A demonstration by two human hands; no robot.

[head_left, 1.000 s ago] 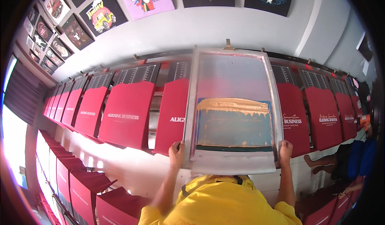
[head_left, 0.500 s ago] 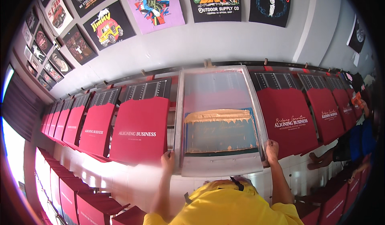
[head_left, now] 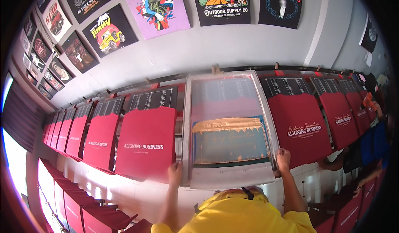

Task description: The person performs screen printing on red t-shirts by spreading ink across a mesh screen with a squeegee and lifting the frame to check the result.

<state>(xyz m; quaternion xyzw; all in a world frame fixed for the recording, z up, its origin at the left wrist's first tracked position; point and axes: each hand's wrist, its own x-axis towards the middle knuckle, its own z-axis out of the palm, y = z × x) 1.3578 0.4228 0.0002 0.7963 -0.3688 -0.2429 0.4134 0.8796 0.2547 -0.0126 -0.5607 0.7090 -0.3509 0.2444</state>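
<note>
A metal-edged screen-printing frame [head_left: 187, 121] lies in front of me over a red shirt, which shows faintly through its mesh. Gold ink [head_left: 228, 124] forms a ragged band across the middle of the mesh, above a teal stencil area [head_left: 228, 148] bordered in blue. My left hand [head_left: 175, 173] is closed at the near left corner of the frame. On the opposite side, my right hand [head_left: 284, 160] is closed around the near right edge. Both sets of fingers are curled, with fingertips partly hidden.
Red shirts on boards [head_left: 143, 145] run left, and others with gold and white print [head_left: 299, 127] run right. A black rail [head_left: 166, 80] passes behind. More boards [head_left: 104, 216] stand near me. At right is another person in blue [head_left: 373, 143], near an orange object [head_left: 368, 100]. Printed panels hang on the wall.
The view has shifted slightly, so shirts and frame sit a little lower in the picture. Both my hands stay on the frame. The person at right has moved a little.
</note>
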